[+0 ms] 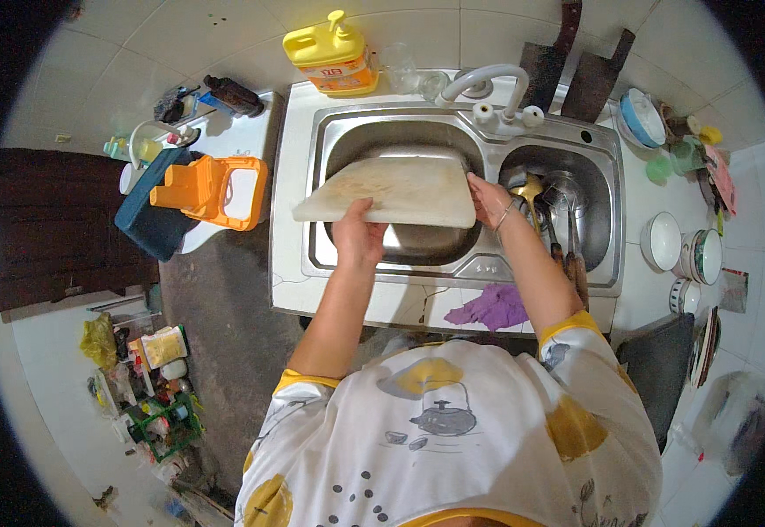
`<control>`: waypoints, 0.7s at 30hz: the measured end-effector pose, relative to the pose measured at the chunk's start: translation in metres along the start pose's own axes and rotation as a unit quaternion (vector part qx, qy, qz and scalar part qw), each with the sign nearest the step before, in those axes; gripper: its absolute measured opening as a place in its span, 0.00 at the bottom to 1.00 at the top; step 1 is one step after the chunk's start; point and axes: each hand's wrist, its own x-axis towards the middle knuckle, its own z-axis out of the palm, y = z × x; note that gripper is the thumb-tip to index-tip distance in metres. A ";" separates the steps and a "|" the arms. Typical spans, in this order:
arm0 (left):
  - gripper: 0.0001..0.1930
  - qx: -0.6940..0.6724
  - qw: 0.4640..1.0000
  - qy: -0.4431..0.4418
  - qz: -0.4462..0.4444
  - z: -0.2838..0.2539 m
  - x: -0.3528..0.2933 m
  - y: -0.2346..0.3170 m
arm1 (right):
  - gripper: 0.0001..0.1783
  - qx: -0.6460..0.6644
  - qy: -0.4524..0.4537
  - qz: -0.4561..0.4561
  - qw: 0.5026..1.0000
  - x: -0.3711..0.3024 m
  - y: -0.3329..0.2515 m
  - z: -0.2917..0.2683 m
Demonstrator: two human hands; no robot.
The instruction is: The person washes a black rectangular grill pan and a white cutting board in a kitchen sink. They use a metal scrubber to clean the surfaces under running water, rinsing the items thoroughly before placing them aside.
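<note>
A white, stained cutting board (400, 186) is held above the left basin of the steel double sink (316, 241). My left hand (360, 233) grips its near edge with the thumb on top. At its right end, my right hand (490, 202) closes on the edge, some fingers hidden behind the board. The board covers much of the left basin. In the right basin, next to my right forearm, lie ladles and other long-handled utensils (562, 198). The white faucet (507, 105) stands behind the sink's divider.
A yellow pump jug (329, 57) and glasses (433, 85) stand behind the sink. Two cleavers (593, 83) lean on the wall. Bowls (661, 241) line the right counter, and a purple cloth (490, 307) lies on the front edge. An orange plastic item (215, 189) sits at left.
</note>
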 end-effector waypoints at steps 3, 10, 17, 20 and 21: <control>0.23 0.013 1.000 0.002 -0.008 -0.005 -0.008 0.038 | 0.17 -0.030 -0.025 0.044 0.998 0.006 0.004 -0.005; 0.18 0.194 0.979 -0.007 0.054 -0.033 -0.054 0.131 | 0.11 -0.219 0.073 0.073 0.970 0.043 0.015 0.019; 0.19 0.311 0.948 0.005 0.063 -0.046 -0.102 0.159 | 0.28 -0.624 0.155 -0.072 0.762 0.106 0.045 0.052; 0.19 0.324 0.943 0.028 0.071 -0.042 -0.101 0.158 | 0.41 -0.716 0.110 -0.042 0.688 0.110 0.053 0.059; 0.19 0.319 0.944 0.044 0.079 -0.041 -0.099 0.156 | 0.43 -0.733 0.090 -0.017 0.674 0.107 0.050 0.063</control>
